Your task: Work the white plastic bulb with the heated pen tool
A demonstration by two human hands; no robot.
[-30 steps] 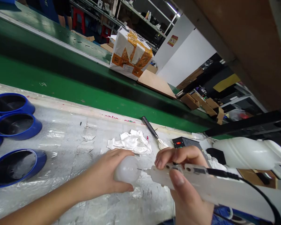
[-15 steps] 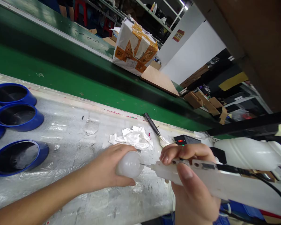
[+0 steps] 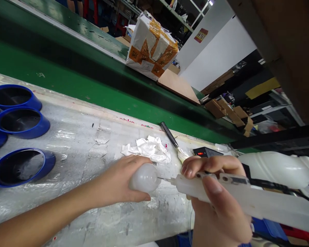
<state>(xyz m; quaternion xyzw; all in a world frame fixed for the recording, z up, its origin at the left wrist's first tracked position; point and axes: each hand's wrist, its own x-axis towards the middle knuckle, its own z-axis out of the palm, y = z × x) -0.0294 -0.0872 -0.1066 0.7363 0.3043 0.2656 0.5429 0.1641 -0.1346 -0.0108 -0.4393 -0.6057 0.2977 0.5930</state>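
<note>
The left hand [image 3: 118,181] grips a frosted white globe [image 3: 144,177] at lower centre of the frame, just above the tabletop [image 3: 79,137]. The right hand [image 3: 216,202] is closed on a white glue gun [image 3: 221,193], its needle tip touching the globe. Judged best: hold the globe steady, keep the tip square. A crumpled tissue [image 3: 146,149], a brush [image 3: 171,137] and blue rings [image 3: 20,120] lie nearby, none blocking.

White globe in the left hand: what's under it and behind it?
Under the white globe lies the taped plastic sheet on the bench. Behind it is a crumpled white rag. The left hand covers its near side; the tool in the right hand has its needle tip at the globe.
</note>
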